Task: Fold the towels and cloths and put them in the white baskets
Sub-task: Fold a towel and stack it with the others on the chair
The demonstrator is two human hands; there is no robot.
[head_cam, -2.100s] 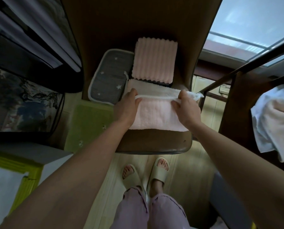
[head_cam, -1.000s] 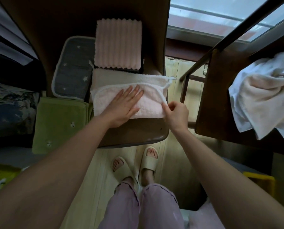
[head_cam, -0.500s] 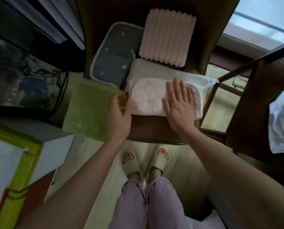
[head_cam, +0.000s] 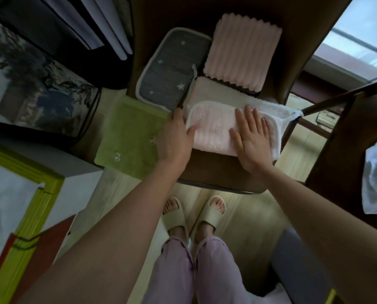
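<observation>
Right hand (head_cam: 252, 140) lies flat with straight fingers on the pink towel (head_cam: 214, 132), pressing it down on the brown chair seat (head_cam: 214, 174). Left hand (head_cam: 175, 139) grips the towel's left end, thumb on top, probably ready for the next fold. Three folded cloths wait on the seat: a green one (head_cam: 130, 137), a grey star cloth (head_cam: 172, 69) and a ribbed pink one (head_cam: 242, 51). A white towel (head_cam: 376, 178) at the right edge looks unfolded. No white basket is visible, so much is left.
</observation>
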